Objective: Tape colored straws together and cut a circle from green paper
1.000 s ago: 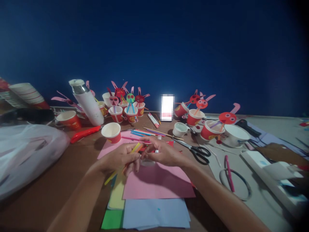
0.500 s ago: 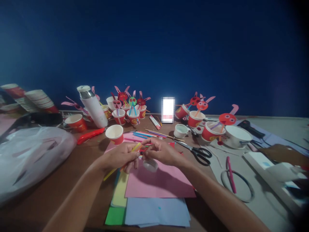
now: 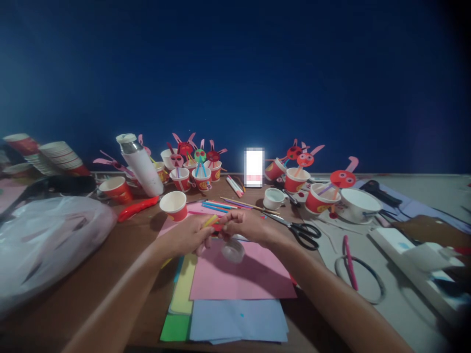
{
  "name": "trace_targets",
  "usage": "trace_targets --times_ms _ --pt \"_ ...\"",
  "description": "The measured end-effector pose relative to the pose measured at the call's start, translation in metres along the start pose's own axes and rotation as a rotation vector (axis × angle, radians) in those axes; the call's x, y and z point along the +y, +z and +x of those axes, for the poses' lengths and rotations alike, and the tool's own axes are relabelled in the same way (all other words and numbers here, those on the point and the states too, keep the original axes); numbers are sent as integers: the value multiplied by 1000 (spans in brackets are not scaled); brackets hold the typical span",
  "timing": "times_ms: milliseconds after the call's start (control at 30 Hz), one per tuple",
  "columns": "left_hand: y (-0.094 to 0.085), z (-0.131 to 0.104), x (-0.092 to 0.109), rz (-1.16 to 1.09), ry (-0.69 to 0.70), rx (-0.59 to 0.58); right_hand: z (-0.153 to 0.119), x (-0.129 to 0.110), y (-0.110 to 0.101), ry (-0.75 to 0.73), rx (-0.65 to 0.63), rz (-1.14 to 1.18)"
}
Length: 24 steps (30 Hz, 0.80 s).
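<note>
My left hand is closed round a yellow drinking straw. The straw's top pokes out above the fingers and its lower end shows below the wrist. Close beside it, my right hand is curled with fingertips pinched near the straw. A round, translucent roll of clear tape hangs under the right palm, over a pink paper sheet. How the fingers grip the roll is partly hidden. Coloured pencil-like sticks lie just beyond the hands.
A paper cup stands left of the hands, black scissors to the right. Rabbit-figure cups line the back with a thermos. A plastic bag fills the left, a power strip the right. Blue paper lies in front.
My left hand has turned, so less of the straw's lower end shows. The tape roll has shifted slightly right and up beneath my right hand. The view has moved a little.
</note>
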State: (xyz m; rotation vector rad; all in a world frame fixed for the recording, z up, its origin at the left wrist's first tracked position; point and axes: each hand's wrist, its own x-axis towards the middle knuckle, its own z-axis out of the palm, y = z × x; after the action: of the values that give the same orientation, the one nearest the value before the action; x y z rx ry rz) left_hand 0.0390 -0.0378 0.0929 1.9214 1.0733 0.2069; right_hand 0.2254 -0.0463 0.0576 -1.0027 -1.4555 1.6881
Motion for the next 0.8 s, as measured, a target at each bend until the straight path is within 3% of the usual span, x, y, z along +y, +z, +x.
trace_targets --times_ms 367,600,800 --pt "4 6 1 322 157 85 -3 -3 -6 -16 -72 29" --pt "11 6 19 733 -24 161 -1 2 -9 -19 -45 32" --pt "19 6 25 891 -124 207 0 3 -10 -52 -44 18"
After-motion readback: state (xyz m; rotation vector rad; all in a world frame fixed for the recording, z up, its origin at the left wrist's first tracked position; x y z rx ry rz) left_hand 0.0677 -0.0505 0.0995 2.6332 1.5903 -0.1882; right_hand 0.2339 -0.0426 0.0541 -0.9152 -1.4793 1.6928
